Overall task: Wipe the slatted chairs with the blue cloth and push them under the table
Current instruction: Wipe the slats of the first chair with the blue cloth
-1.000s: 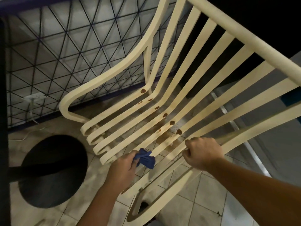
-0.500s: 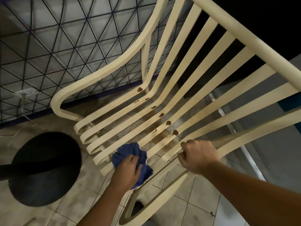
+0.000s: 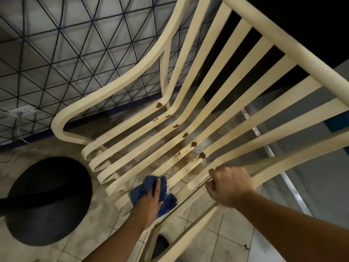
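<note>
**Cloth on the seat slats, chair gripped by its side**

Our left hand (image 3: 149,203) lies on the blue cloth (image 3: 137,193) with the one finger we can see stretched out, and it presses the bunched fabric onto the front ends of the seat slats. Our right hand (image 3: 228,188) is apart from it, a little further out and to the side. Its fingers are curled round the near side rail of the cream slatted chair (image 3: 186,135), whose top rail runs well beyond it.

The chair is tipped at an angle in our view, so its slats fan away from both hands. Brown rust marks (image 3: 202,155) dot the bend of the slats just beyond the right hand, and there is a brown stain on the tiled floor (image 3: 226,233) under them. A dark round disc (image 3: 47,201) lies on the floor beside the left hand, on its outer side. Further out on that side stands a wall crossed by dark diagonal lines (image 3: 75,44), with a white socket (image 3: 24,110) and its cable.
</note>
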`<control>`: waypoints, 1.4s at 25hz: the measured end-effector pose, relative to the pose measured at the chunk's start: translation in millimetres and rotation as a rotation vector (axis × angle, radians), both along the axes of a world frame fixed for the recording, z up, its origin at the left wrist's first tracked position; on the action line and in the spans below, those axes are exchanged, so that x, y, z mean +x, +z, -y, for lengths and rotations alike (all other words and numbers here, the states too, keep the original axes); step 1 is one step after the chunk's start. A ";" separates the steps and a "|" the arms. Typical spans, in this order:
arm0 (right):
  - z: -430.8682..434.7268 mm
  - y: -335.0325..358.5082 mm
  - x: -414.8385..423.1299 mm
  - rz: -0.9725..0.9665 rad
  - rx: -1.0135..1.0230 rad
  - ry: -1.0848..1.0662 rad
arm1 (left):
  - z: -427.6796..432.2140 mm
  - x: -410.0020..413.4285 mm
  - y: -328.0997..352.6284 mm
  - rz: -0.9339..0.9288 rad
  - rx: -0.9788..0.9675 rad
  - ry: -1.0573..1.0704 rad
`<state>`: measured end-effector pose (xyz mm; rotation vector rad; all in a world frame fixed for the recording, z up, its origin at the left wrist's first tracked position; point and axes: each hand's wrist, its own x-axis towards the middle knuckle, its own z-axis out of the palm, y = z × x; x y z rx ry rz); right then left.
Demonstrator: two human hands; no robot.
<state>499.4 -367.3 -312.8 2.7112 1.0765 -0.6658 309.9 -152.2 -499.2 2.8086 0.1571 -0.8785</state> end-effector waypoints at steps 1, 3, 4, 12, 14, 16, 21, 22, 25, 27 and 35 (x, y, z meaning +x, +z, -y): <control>0.1 -0.3 0.2 0.001 -0.001 -0.003 | -2.4 -1.1 -1.8 -0.012 -0.004 -0.040; 0.2 -0.6 0.2 -0.007 0.000 -0.013 | -11.1 -2.9 0.3 0.106 0.050 -0.110; 0.3 -0.9 0.0 -0.010 0.000 -0.018 | -16.2 -1.2 9.1 0.171 0.042 -0.093; -0.7 -2.3 0.4 -0.004 0.000 -0.016 | -42.9 -21.3 2.3 0.334 -0.084 -0.326; 0.2 -3.2 0.8 -0.009 0.006 -0.015 | -41.1 -21.8 -7.1 0.311 -0.106 -0.352; 0.9 -3.9 0.9 -0.013 0.016 -0.007 | -35.4 -19.4 -10.5 0.300 -0.085 -0.359; 1.6 -5.0 0.9 -0.010 0.021 0.002 | -23.7 -3.2 -22.0 0.264 -0.074 -0.302; 1.5 -5.1 1.4 -0.013 0.023 0.000 | -19.2 1.4 -23.0 0.253 -0.073 -0.295; 0.9 -5.8 1.3 -0.031 0.031 -0.008 | -6.5 22.7 -19.0 0.265 -0.065 -0.303; 1.4 -7.3 1.3 -0.028 0.034 -0.006 | 1.9 40.6 -14.7 0.245 -0.070 -0.287; 2.4 -7.3 0.7 -0.050 0.044 -0.022 | 29.2 96.6 -23.0 0.141 -0.166 -0.273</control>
